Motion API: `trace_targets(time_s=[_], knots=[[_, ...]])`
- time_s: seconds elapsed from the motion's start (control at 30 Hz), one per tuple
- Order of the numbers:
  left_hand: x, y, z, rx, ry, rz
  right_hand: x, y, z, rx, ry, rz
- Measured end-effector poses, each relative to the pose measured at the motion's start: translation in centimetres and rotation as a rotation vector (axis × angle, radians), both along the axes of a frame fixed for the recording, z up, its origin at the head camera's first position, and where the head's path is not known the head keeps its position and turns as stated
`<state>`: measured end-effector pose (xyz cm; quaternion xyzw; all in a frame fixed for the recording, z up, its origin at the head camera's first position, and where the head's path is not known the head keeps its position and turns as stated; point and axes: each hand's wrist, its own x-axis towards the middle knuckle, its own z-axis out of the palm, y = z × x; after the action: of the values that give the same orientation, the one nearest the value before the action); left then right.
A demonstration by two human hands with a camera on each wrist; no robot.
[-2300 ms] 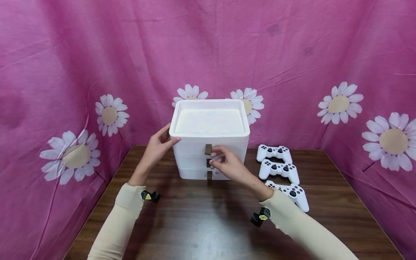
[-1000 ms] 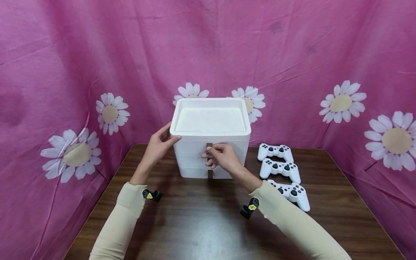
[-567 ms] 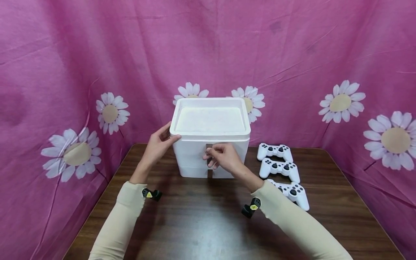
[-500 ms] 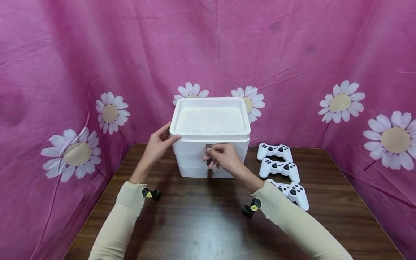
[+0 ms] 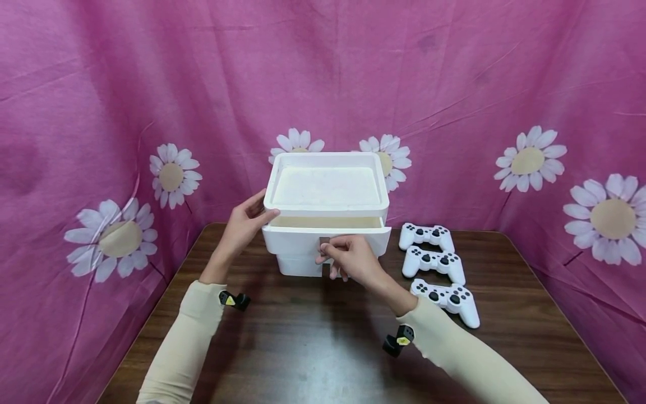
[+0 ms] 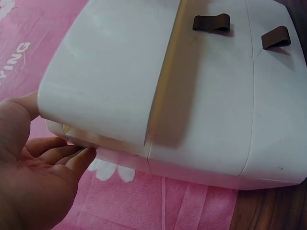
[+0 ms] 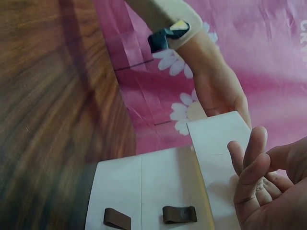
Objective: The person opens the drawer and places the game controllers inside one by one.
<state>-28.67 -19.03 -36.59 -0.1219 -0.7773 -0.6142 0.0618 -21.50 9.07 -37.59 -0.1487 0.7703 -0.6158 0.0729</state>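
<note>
A white drawer unit [image 5: 328,211] with a recessed top stands near the back of the table. Its top drawer [image 5: 287,241] is pulled partway out, and the part of its inside that shows is bare. My right hand [image 5: 353,259] pinches the brown strap handle [image 5: 323,241] of this drawer between thumb and fingers; the right wrist view has the fingers hiding that handle. My left hand [image 5: 241,227] grips the unit's upper left corner, thumb at the front and fingers along the side [image 6: 53,148]. Two lower drawers are closed, their brown strap handles [image 6: 212,22] free.
Three white game controllers [image 5: 428,238] lie in a column on the dark wooden table [image 5: 303,348], right of the unit and beside my right forearm. A pink curtain [image 5: 227,112] with white daisies hangs behind and on both sides.
The top drawer has slid out toward me, its front dropping lower in view, with my right hand moving along on its handle. My left hand stays at the corner.
</note>
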Motion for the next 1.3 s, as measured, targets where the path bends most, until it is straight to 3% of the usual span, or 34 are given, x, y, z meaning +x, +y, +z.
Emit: trace_targets(time_s=[0.67, 0.97, 1.3], knots=[[-0.1, -0.1, 0.0, 0.003, -0.004, -0.007, 4.6, 0.6, 0.1, 0.007, -0.016, 0.095], [-0.1, -0.3, -0.1, -0.024, 0.009, 0.002, 6.3, 0.7, -0.2, 0.012, 0.016, 0.122], [-0.1, -0.3, -0.1, -0.026, 0.015, -0.004, 7.6, 0.5, 0.0, 0.014, -0.021, 0.124]])
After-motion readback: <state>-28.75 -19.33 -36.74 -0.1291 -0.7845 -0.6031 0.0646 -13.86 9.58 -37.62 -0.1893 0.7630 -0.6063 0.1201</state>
